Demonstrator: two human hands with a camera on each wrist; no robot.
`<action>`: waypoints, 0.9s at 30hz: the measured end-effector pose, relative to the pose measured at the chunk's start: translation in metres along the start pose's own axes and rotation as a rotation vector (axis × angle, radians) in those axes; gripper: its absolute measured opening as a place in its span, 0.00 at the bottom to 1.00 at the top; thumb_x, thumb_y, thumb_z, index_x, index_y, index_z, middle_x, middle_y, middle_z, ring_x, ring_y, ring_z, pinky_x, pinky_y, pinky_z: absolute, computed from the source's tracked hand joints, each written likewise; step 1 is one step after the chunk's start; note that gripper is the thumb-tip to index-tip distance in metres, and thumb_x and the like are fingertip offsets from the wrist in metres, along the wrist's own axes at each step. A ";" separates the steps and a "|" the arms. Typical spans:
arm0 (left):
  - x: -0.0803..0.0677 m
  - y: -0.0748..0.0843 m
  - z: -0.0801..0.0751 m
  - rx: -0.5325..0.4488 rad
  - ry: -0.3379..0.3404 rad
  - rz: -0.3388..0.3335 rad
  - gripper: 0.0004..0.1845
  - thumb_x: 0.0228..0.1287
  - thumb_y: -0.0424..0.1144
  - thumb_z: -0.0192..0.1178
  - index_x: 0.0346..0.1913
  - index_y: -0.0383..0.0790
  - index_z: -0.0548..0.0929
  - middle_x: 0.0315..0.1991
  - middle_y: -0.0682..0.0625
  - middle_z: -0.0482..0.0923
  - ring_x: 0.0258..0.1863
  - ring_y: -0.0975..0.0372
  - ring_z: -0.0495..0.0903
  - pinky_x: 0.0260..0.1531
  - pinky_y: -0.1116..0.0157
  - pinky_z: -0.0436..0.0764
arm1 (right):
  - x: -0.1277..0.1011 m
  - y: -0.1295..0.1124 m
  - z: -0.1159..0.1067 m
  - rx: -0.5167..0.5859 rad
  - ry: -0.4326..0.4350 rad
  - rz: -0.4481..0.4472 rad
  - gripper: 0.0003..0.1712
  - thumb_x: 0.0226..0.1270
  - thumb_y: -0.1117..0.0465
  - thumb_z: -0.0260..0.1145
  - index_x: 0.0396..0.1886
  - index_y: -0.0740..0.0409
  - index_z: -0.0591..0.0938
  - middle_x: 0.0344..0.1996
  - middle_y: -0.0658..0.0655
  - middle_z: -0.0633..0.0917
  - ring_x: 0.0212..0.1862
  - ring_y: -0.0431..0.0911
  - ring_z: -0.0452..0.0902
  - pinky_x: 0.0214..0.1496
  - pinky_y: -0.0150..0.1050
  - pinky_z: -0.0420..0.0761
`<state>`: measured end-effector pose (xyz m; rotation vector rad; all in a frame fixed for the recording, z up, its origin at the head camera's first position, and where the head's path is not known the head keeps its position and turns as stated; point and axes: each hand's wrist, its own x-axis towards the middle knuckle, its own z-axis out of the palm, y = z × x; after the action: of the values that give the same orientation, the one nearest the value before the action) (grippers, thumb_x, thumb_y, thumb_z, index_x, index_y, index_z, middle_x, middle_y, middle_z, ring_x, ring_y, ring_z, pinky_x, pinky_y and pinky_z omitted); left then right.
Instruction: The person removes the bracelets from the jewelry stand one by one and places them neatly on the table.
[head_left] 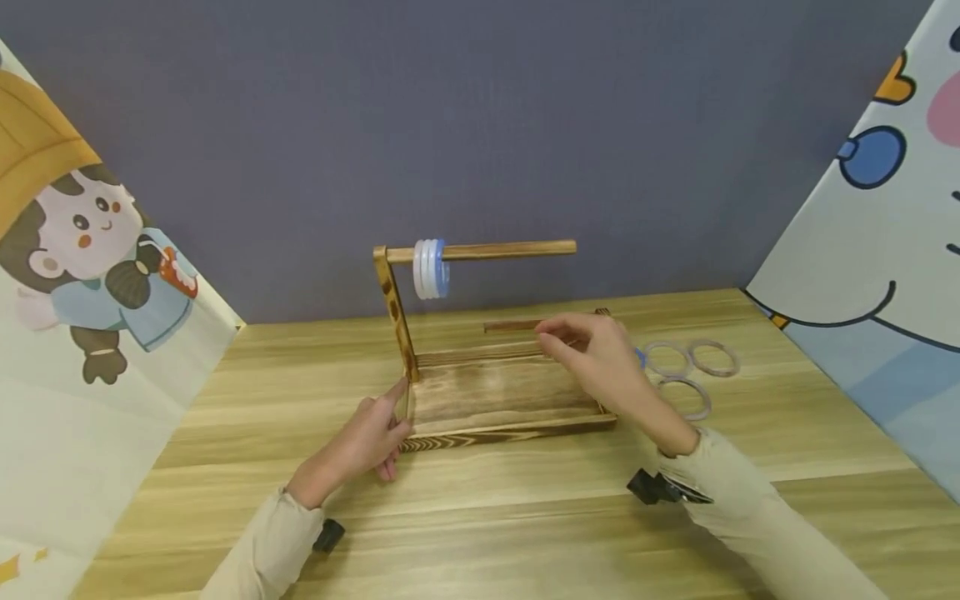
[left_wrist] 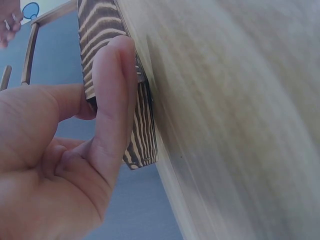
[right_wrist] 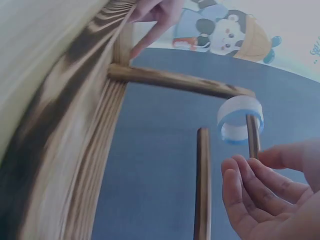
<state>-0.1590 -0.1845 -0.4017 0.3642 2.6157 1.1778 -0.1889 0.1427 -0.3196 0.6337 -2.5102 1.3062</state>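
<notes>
**Left hand (head_left: 369, 435) gripping a corner of the wooden stand (head_left: 491, 392)**

The right hand (head_left: 606, 357) is hovering near the lower rod (head_left: 512, 326), fingers loosely bent around nothing. White and blue rings (head_left: 427, 279) are hanging from the upper rod (head_left: 517, 250); more rings (head_left: 681, 380) are lying on the table (head_left: 480, 525).

The right hand (head_left: 592, 357) hides part of the stand (head_left: 517, 433) at its right end and a stretch of the lower rod (head_left: 508, 326); behind it, only a sliver of a blue ring (head_left: 641, 358) shows. Both sleeves (head_left: 273, 533) run off the bottom edge, the cartoon pictures (head_left: 97, 242) off the sides.
</notes>
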 end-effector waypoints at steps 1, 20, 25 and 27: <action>0.000 0.000 -0.001 0.003 0.000 0.002 0.40 0.71 0.27 0.54 0.79 0.30 0.43 0.15 0.42 0.76 0.07 0.57 0.78 0.08 0.59 0.83 | 0.004 -0.003 0.005 0.021 0.006 -0.005 0.10 0.71 0.58 0.67 0.46 0.55 0.88 0.35 0.51 0.89 0.34 0.41 0.84 0.37 0.38 0.86; 0.001 -0.001 0.000 0.001 -0.005 -0.002 0.41 0.70 0.27 0.54 0.79 0.31 0.43 0.15 0.42 0.77 0.07 0.57 0.78 0.08 0.59 0.83 | 0.054 -0.044 0.062 0.235 0.160 -0.058 0.12 0.69 0.63 0.67 0.50 0.60 0.86 0.44 0.55 0.88 0.46 0.44 0.84 0.49 0.38 0.88; 0.001 0.000 0.000 -0.015 -0.001 0.000 0.41 0.70 0.26 0.54 0.79 0.31 0.43 0.15 0.41 0.76 0.07 0.57 0.78 0.08 0.59 0.83 | 0.058 -0.051 0.073 0.280 0.152 -0.054 0.16 0.71 0.62 0.65 0.56 0.60 0.83 0.52 0.56 0.86 0.53 0.46 0.82 0.54 0.39 0.85; 0.000 0.000 0.000 -0.017 0.012 0.003 0.41 0.69 0.25 0.53 0.79 0.30 0.43 0.14 0.42 0.76 0.07 0.57 0.78 0.07 0.59 0.82 | 0.059 -0.054 0.076 0.299 0.125 -0.053 0.19 0.73 0.61 0.64 0.60 0.60 0.81 0.56 0.56 0.84 0.55 0.47 0.80 0.57 0.40 0.84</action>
<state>-0.1597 -0.1846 -0.4015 0.3595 2.6148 1.2055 -0.2155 0.0371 -0.3007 0.6508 -2.2039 1.6630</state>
